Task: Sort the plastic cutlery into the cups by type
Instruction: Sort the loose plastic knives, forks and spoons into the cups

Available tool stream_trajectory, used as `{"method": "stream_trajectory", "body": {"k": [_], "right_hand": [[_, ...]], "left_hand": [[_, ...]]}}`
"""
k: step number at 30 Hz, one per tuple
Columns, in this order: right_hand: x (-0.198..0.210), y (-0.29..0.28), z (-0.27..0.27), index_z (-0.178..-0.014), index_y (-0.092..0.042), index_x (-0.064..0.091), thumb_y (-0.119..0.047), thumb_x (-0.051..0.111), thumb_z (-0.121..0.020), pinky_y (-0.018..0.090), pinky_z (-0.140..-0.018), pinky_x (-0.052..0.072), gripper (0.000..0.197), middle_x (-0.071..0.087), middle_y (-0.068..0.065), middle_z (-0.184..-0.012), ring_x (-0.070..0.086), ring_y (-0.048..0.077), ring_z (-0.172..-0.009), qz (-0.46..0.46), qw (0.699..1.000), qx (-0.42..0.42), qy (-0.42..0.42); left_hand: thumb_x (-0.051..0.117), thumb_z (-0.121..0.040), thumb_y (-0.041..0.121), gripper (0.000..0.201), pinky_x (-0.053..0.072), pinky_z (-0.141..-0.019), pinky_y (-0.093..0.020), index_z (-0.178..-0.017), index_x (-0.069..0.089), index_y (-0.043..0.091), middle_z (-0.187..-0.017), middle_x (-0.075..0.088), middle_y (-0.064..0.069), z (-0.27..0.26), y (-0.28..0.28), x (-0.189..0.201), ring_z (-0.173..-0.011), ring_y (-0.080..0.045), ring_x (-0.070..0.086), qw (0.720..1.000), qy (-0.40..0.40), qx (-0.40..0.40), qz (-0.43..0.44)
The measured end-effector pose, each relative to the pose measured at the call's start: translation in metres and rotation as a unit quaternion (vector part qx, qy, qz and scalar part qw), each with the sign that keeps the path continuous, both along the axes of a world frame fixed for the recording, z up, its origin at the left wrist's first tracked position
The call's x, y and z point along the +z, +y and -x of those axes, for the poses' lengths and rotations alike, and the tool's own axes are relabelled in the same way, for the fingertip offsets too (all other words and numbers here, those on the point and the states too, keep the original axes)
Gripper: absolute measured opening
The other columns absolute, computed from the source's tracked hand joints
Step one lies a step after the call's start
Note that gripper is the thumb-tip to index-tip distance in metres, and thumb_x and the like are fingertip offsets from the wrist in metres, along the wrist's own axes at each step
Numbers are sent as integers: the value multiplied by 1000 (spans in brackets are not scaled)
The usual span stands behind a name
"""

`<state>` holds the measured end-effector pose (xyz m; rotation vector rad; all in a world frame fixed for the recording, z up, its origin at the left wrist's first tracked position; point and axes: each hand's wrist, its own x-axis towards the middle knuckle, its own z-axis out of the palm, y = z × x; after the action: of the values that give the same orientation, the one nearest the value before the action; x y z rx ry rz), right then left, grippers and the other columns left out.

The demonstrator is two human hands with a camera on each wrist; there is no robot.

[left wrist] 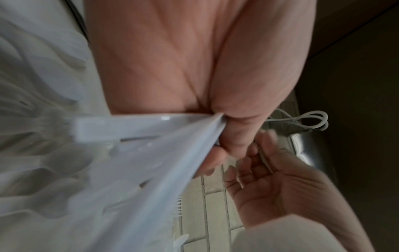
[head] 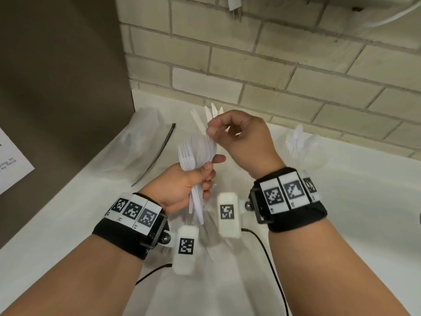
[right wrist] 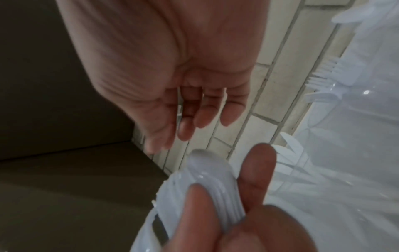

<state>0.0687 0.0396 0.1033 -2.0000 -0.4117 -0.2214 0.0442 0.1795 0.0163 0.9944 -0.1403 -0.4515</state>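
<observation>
White plastic bundle: your left hand (head: 182, 183) grips a bunch of cutlery (head: 196, 156) by the handles, fingers and thumb curled round it; fork tines and other heads fan upward, handle ends stick out below the fist.
Left wrist view: the palm fills the upper half and the handles (left wrist: 134, 124) run out from under the curled fingers — heavily blurred, so you cannot sort types there.
Right hand: your right hand (head: 241, 140) hovers just above the bundle, fingers loosely curled, thumb and forefinger close together at the top of one upright piece; whether they truly pinch it you cannot tell from the blur.
Right wrist view: the fingers (right wrist: 202, 109) hang relaxed with nothing clearly between them, and below them your left thumb and finger clamp the stacked heads (right wrist: 211, 172).
Cups: one clear cup (head: 305, 147) stands right of your hands near the wall with white pieces upright in it; white tips (head: 213, 112) rise behind your right hand — their container is hidden.
Counter: white surface (head: 341, 213) under both arms, against a pale tiled wall (head: 273, 65).
Left side: crumpled clear bag (head: 139, 137) and a black cable tie (head: 159, 151) lie beside it, well left of the bundle.
Wrists: black bands with patterned markers, a thin black cable (head: 268, 258) trailing from the right one.
</observation>
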Motion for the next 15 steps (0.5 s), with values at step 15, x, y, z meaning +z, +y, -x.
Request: {"method": "stream_trajectory", "body": {"k": [15], "right_hand": [[-19, 0, 15, -87, -18, 62, -39, 75, -78, 10, -57, 42, 26, 61, -10, -70, 59, 0, -64, 83, 989, -81, 93]], "left_hand": [[59, -81, 29, 20, 40, -63, -29, -93, 59, 13, -69, 43, -1, -1, -15, -6, -60, -10, 43, 990, -60, 52, -120]]}}
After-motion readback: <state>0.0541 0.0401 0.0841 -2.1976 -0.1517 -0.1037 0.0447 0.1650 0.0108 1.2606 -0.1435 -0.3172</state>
